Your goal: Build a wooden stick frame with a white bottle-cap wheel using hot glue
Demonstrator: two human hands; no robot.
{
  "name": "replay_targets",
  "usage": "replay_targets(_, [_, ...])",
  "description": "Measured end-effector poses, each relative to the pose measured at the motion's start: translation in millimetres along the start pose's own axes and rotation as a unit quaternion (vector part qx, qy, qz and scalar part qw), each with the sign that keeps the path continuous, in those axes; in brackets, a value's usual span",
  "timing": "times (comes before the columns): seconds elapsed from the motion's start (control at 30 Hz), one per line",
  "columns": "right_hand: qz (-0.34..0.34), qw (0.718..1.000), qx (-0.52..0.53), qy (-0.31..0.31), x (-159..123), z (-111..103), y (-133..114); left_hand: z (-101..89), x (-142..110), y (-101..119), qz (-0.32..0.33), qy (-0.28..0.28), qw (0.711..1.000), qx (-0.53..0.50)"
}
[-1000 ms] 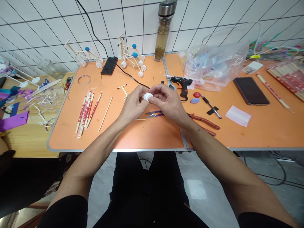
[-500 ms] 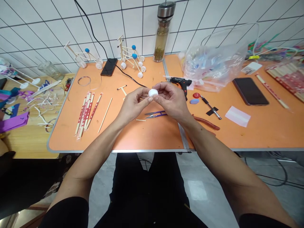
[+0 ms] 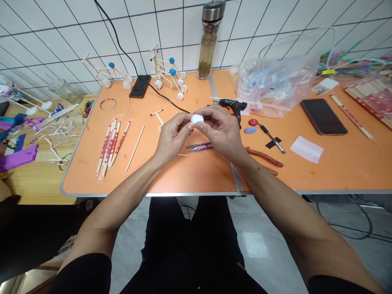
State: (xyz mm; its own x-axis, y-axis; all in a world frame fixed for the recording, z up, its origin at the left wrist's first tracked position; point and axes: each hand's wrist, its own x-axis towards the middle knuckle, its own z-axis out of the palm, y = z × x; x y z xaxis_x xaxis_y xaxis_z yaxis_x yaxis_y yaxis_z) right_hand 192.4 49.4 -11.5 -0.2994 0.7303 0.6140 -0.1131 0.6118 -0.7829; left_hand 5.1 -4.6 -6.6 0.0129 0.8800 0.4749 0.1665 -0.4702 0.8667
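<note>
Head view: in from the front edge of the bench (image 3: 190, 177) lie snips (image 3: 200, 146), partly hidden by the right hand (image 3: 221, 130). Both it and the left hand (image 3: 173, 135) pinch a small white piece (image 3: 197, 119) above the bench, each grip closed on it. Beyond lies a glue gun (image 3: 235, 109); a bottle (image 3: 208, 51) stands near the back edge.
</note>
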Motion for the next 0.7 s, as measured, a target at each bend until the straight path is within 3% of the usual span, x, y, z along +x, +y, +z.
replay_targets(0.43, [0.031, 0.999, 0.016, -0.005, 4, -2, -5, -8.2, 10, -2, -0.011, -0.031, 0.998, -0.049])
replay_targets(0.7, [0.083, 0.994, 0.069, -0.004, 5, -2, -2, -8.8, 6, -1, -0.022, -0.019, 1.0, -0.009])
